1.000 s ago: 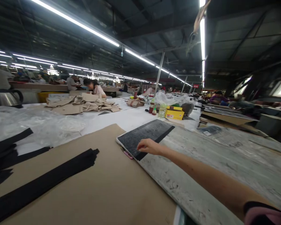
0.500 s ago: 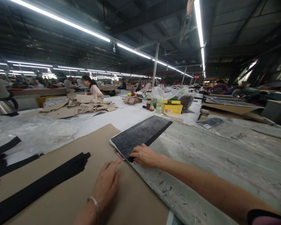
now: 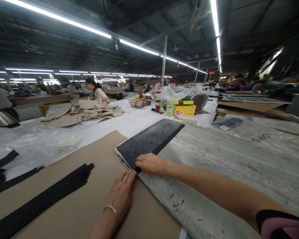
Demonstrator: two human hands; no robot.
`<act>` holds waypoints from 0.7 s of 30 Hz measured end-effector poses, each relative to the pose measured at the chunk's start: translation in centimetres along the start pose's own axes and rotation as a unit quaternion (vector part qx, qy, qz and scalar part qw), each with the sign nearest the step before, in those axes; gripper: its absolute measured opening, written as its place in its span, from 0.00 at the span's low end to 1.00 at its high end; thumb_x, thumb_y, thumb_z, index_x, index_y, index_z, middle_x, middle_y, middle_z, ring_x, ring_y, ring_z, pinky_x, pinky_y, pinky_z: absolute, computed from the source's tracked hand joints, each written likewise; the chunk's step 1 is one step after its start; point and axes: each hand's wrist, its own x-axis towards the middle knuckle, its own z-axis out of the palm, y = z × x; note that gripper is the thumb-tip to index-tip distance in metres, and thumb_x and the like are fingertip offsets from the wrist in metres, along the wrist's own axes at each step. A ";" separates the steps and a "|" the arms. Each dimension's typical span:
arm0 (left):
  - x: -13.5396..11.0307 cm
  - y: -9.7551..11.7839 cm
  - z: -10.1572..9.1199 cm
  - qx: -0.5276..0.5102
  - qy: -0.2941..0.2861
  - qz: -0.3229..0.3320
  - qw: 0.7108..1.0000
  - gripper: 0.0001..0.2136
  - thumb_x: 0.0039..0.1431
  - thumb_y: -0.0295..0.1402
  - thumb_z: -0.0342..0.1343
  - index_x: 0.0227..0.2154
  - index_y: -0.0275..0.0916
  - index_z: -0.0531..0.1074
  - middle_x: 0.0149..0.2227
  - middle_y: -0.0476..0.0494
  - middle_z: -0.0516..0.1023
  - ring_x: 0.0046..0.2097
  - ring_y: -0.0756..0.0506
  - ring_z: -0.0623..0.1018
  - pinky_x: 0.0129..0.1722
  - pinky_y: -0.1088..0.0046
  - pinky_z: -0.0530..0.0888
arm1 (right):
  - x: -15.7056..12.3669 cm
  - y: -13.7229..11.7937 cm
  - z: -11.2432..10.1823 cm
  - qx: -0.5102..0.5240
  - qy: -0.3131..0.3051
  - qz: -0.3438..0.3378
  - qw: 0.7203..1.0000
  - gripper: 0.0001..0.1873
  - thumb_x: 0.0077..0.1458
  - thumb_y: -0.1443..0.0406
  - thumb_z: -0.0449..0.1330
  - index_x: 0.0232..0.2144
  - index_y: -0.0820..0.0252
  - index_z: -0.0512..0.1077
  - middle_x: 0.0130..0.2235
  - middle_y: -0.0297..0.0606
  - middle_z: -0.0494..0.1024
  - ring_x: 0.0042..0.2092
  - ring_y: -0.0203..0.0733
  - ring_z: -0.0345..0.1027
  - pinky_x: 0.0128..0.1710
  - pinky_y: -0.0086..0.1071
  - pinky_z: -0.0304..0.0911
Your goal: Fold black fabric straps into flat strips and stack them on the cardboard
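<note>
A dark grey fabric panel [image 3: 146, 141] with a black strip [image 3: 168, 137] along its right edge lies on a worn, pale grey board [image 3: 214, 172]. My right hand [image 3: 149, 163] rests at the strip's near end, fingers bent down and closed on it. From the left, my left hand [image 3: 122, 189], with a bracelet on the wrist, reaches the board's edge. Its fingertips close together at the same strip end; the thumb is hidden. Just beyond these fingertips lies a small pink-handled tool [image 3: 126, 165], partly covered, its kind unclear.
Brown sheet material [image 3: 89, 196] spreads under my left arm, bearing a stack of black strips [image 3: 47, 199]. Clear plastic [image 3: 47, 139] and tan cut pieces [image 3: 84, 113] lie behind. Farther back are a yellow box [image 3: 184, 109] and bottles [image 3: 169, 108]. A co-worker [image 3: 98, 91] sits across.
My left hand has moved forward and right, from above the brown sheet to the strip's near end. My right hand stays on the strip. The view has shifted slightly.
</note>
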 end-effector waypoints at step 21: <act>0.0 -0.2 1.2 0.039 -0.012 -0.009 0.999 0.27 0.56 0.19 0.36 0.58 0.40 0.61 0.60 0.45 0.64 0.58 0.43 0.64 0.55 0.59 0.63 | -19.4 14.2 -13.5 0.228 0.666 0.370 0.606 0.13 0.46 0.57 0.55 0.32 0.59 0.63 0.28 0.30 0.71 0.28 0.35 0.70 0.26 0.32 0.70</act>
